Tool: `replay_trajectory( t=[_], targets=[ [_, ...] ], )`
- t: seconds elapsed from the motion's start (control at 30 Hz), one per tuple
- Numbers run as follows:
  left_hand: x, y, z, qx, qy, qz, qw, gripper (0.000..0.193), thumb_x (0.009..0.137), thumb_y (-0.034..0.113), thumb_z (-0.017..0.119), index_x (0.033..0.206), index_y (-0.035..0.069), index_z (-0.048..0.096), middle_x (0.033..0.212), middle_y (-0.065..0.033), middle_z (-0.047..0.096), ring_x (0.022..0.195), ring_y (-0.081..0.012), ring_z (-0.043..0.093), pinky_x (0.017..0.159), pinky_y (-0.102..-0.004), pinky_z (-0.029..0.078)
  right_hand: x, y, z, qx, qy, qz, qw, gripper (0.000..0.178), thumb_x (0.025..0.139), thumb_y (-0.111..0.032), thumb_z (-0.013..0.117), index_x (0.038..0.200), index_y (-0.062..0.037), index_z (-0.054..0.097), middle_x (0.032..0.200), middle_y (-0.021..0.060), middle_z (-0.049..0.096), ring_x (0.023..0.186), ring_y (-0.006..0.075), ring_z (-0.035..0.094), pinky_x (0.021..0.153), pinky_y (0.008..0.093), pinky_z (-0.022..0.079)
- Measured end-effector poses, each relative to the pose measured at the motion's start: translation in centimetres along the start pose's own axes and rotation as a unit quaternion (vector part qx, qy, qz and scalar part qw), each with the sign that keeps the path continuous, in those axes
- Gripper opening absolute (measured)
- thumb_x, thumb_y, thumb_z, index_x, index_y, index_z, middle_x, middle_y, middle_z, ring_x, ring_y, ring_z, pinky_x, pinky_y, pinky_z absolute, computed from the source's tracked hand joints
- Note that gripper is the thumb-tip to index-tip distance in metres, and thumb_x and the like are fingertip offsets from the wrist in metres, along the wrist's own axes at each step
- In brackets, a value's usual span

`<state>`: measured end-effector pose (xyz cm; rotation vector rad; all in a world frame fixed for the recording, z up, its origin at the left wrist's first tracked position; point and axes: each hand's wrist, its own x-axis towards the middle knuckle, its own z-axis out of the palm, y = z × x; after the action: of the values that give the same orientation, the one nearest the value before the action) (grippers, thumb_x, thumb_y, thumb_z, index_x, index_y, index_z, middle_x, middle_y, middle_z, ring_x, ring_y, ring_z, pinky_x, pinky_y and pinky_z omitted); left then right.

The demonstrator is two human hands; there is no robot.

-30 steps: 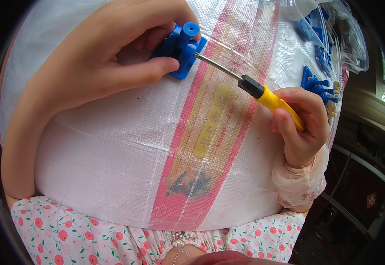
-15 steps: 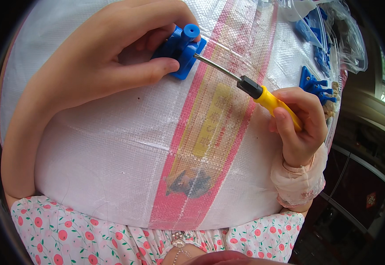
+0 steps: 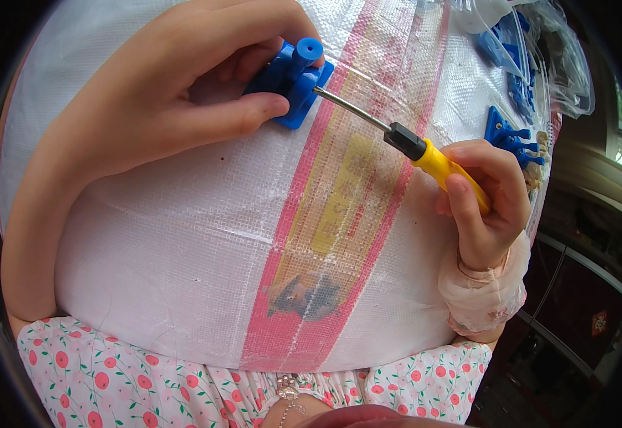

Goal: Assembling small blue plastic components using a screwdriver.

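Observation:
My left hand (image 3: 204,78) grips a blue plastic part (image 3: 298,89) at the upper middle, thumb on its near side and fingers around the far side. A short round post with a small hole in its end sticks up from the part. In my right hand (image 3: 489,192) is a screwdriver (image 3: 439,164) with a yellow and black handle, held between thumb and curled fingers. Its metal shaft points up and left, and the tip meets the side of the blue part. Whether a screw sits under the tip is too small to tell.
A white woven sheet (image 3: 161,250) with a pink and yellow printed band covers the work surface. At the right edge lie a blue pronged piece (image 3: 512,139), more blue parts (image 3: 521,93) and crumpled clear plastic bags (image 3: 567,64). A dark red cabinet (image 3: 582,299) stands beyond.
Almost nothing differs. The screwdriver handle and my right hand have shifted very slightly, while the tip stays against the blue part.

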<state>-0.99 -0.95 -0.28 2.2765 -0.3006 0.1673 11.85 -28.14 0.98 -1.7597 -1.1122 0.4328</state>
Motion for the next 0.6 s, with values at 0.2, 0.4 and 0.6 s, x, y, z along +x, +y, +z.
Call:
replay_trajectory(
  t=[0.2,0.4,0.6],
  targets=[
    [0.24,0.29,-0.20,0.002,-0.009,0.000,1.000,0.035,0.072,-0.006,0.061,0.105,0.001,0.056,0.089,-0.0044,0.051,0.076,-0.0113,0.049,0.062,-0.0230,0.039,0.05,0.00,-0.02,0.000,-0.005,-0.006,1.000,0.023,0.080,0.004,0.064,0.103,0.0028,0.057,0.089,0.0114,0.063,0.079,0.0140,0.063,0.071,0.0202,0.048],
    [0.21,0.30,-0.23,0.005,-0.012,0.001,1.000,0.035,0.072,-0.006,0.062,0.106,0.001,0.056,0.088,-0.0045,0.051,0.075,-0.0112,0.049,0.062,-0.0232,0.039,0.11,0.11,0.00,-0.009,-0.013,-0.026,1.000,0.024,0.080,0.005,0.064,0.102,0.0031,0.057,0.089,0.0116,0.062,0.078,0.0141,0.062,0.071,0.0203,0.048],
    [0.00,-0.18,-0.01,0.003,0.000,0.016,1.000,0.035,0.072,-0.006,0.062,0.106,0.001,0.056,0.089,-0.0040,0.051,0.074,-0.0106,0.049,0.060,-0.0224,0.039,0.03,0.04,0.05,-0.007,-0.001,-0.015,1.000,0.025,0.079,0.005,0.065,0.102,0.0031,0.057,0.088,0.0112,0.063,0.078,0.0136,0.063,0.070,0.0199,0.048]
  ],
)
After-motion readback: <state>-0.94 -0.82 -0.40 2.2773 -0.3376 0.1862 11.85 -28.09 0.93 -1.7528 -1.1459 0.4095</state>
